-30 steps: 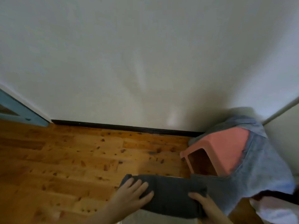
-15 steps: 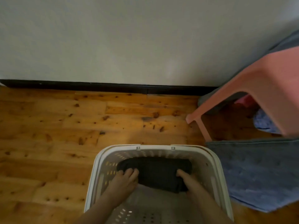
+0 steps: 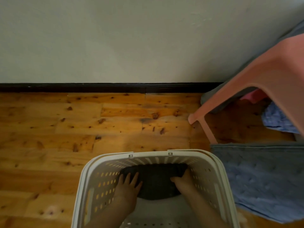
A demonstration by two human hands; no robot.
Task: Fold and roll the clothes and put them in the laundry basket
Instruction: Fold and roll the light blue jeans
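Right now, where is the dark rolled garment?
In the head view, the dark rolled garment lies inside the white laundry basket against its far wall, between the left hand and right hand.

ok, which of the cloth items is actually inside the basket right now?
The dark grey rolled cloth, held by both hands against the far wall of the white basket. The blue-grey cloth hangs off the pink stool, outside the basket.
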